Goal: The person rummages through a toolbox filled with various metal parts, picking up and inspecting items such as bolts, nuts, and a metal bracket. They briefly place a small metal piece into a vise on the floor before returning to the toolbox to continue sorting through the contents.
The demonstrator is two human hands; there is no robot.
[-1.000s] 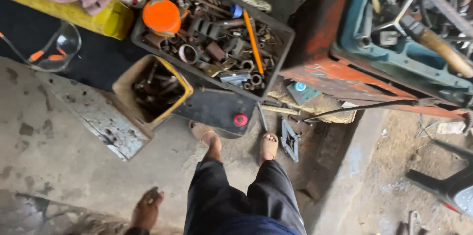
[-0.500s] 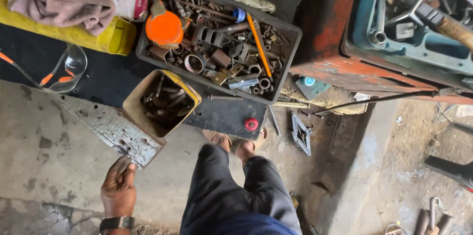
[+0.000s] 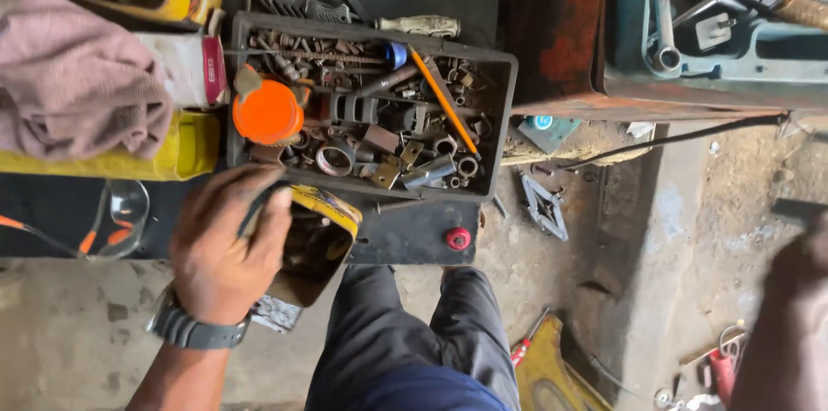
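My left hand (image 3: 226,249), with a grey wristwatch (image 3: 194,333) on the wrist, hovers over an open yellow box (image 3: 332,211) full of dark metal parts. Its fingers are curled around a thin black curved piece (image 3: 257,204) at the box's near edge. Just beyond lies a black tray (image 3: 502,109) crammed with several rings, nuts, bolts, an orange lid (image 3: 267,113) and an orange-shafted tool (image 3: 444,102). My right hand (image 3: 798,277) is a dark blur at the right edge; its fingers cannot be made out.
A pink cloth (image 3: 78,100) lies on a yellow container at left, safety glasses (image 3: 121,213) below it. A teal tool case (image 3: 716,75) with wrenches sits on a rusty stand at right. My legs (image 3: 414,342) stand on the concrete floor beside a red-handled screwdriver (image 3: 526,344).
My left hand rose from low beside my leg to the yellow box and closed on the black piece. The view moved closer to the tray. My right arm entered at the right edge.
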